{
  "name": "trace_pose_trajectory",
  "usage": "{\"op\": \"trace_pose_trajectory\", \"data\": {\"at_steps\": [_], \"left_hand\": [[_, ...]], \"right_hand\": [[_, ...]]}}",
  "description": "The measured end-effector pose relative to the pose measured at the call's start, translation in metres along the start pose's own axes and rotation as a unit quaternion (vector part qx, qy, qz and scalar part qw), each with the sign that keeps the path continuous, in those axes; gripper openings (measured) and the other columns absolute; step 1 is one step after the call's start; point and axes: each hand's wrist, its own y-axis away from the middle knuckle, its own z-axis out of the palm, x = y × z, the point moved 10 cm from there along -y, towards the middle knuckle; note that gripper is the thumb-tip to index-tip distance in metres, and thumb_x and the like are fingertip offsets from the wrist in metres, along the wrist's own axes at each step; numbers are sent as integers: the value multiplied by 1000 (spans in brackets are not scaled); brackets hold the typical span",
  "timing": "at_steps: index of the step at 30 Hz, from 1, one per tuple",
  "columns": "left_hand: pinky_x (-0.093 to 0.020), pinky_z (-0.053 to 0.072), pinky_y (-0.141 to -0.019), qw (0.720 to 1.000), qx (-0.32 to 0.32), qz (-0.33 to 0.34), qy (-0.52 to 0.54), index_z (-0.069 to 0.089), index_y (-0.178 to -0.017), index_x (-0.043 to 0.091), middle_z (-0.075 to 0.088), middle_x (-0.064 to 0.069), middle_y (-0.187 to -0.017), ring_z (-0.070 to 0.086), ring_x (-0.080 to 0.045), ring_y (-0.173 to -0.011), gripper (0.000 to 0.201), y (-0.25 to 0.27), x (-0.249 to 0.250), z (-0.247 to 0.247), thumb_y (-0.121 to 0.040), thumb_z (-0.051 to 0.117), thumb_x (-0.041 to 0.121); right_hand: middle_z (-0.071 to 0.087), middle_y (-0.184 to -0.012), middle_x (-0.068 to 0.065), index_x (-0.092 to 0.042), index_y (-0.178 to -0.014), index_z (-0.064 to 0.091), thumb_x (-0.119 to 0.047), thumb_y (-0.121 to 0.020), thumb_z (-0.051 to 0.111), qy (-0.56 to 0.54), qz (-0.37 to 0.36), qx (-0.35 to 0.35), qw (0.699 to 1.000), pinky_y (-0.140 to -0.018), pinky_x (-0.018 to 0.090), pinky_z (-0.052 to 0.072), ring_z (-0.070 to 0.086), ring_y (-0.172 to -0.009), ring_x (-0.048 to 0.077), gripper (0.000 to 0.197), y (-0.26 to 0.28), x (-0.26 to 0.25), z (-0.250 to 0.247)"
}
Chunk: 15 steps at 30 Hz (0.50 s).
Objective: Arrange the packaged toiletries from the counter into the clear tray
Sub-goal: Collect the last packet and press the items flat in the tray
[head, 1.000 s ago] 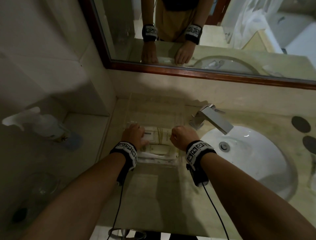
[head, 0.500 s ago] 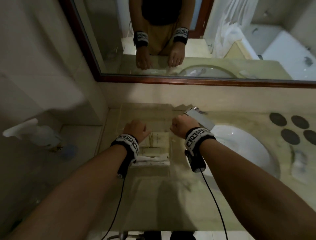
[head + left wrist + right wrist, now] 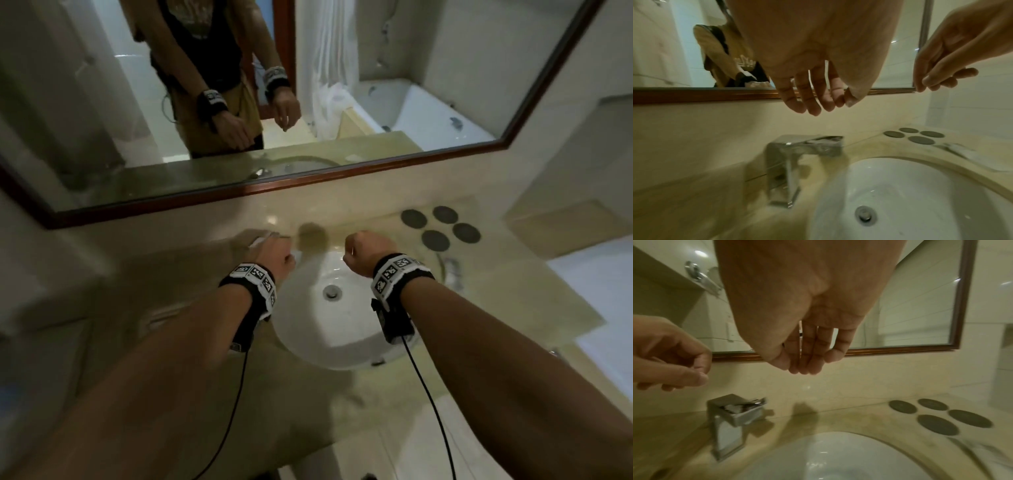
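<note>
Both hands hover over the white sink basin [image 3: 329, 329] and hold nothing. My left hand [image 3: 274, 255] hangs above the chrome faucet [image 3: 797, 162] with its fingers loosely drooping, as the left wrist view [image 3: 818, 104] shows. My right hand [image 3: 366, 251] is further right over the basin, fingers relaxed and together [image 3: 803, 363]. A blurred, clear-wrapped packet [image 3: 452, 274] lies on the counter right of the basin, also visible in the wrist views [image 3: 966, 155] [image 3: 982, 449]. The clear tray cannot be made out in any view.
Several dark round coasters [image 3: 440, 228] lie on the beige counter [image 3: 513, 308] behind the packet. A wood-framed mirror [image 3: 308, 185] runs along the back wall above the counter. A bathtub shows in the reflection.
Both hands have left the tray of packets at the left and moved right and up over the sink basin. The head view swung right, so the tray dropped out of view.
</note>
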Motion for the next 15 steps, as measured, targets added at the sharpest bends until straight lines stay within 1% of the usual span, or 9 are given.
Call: {"op": "trace_pose_trajectory", "data": {"at_steps": [2, 4, 5, 7, 8, 10, 11, 13, 15], "left_hand": [[-36, 50, -68, 1000, 1, 18, -25, 51, -75, 11, 57, -9, -83, 58, -29, -81, 16, -8, 43, 12, -88, 48, 20], [-36, 47, -67, 998, -18, 38, -39, 56, -85, 8, 61, -11, -88, 58, -30, -82, 16, -13, 88, 28, -90, 48, 21], [-36, 46, -68, 997, -20, 51, -48, 57, -86, 7, 61, -10, -86, 58, -31, -83, 17, -15, 113, 34, -90, 47, 20], [-34, 41, -66, 995, -24, 80, -56, 51, -79, 10, 53, -6, -75, 57, -31, -82, 15, -23, 155, 51, -90, 48, 20], [-34, 43, -67, 994, -28, 92, -46, 46, -76, 12, 51, -6, -74, 58, -31, -82, 16, -28, 175, 61, -89, 48, 20], [-40, 51, -72, 992, -51, 108, -46, 41, -74, 15, 59, -10, -82, 60, -33, -84, 17, -36, 209, 83, -88, 49, 20], [-42, 52, -73, 990, -57, 115, -50, 41, -73, 15, 63, -12, -86, 60, -34, -84, 17, -39, 224, 94, -87, 49, 19], [-43, 53, -74, 987, -64, 137, -61, 42, -75, 16, 65, -13, -90, 61, -34, -85, 14, -41, 252, 106, -87, 49, 19], [-43, 52, -74, 982, -77, 154, -78, 48, -78, 13, 64, -14, -91, 61, -35, -86, 12, -45, 275, 120, -87, 49, 19]], "right_hand": [[65, -95, 9, -14, -95, 66, -29, -88, 52, -6, 23, -2, 1000, -70, 32, 49, 63, -88, 31, 21, 18, 46, -2], [66, -95, 9, -14, -94, 65, -29, -88, 52, -10, 50, -13, 999, -69, 32, 49, 64, -87, 31, 21, 38, 94, 2], [66, -96, 9, -14, -94, 65, -29, -88, 52, -11, 61, -18, 998, -69, 32, 48, 63, -87, 31, 21, 49, 117, 3], [65, -99, 8, -16, -95, 65, -31, -89, 51, -7, 82, -23, 996, -69, 33, 48, 63, -89, 31, 21, 67, 161, 6], [65, -100, 8, -17, -96, 65, -31, -89, 51, -4, 93, -23, 995, -71, 34, 49, 63, -89, 31, 22, 76, 182, 6], [66, -101, 8, -17, -98, 66, -31, -89, 51, -2, 112, -18, 994, -74, 36, 51, 63, -90, 31, 22, 92, 218, 7], [66, -102, 9, -17, -99, 66, -31, -89, 52, -6, 121, -18, 992, -75, 36, 52, 63, -91, 31, 23, 99, 234, 8], [65, -102, 10, -16, -101, 65, -31, -90, 51, -10, 141, -21, 990, -76, 37, 52, 63, -91, 32, 23, 110, 262, 12], [66, -102, 10, -15, -102, 65, -31, -90, 51, -11, 159, -25, 987, -76, 37, 52, 63, -91, 32, 24, 118, 286, 17]]}}
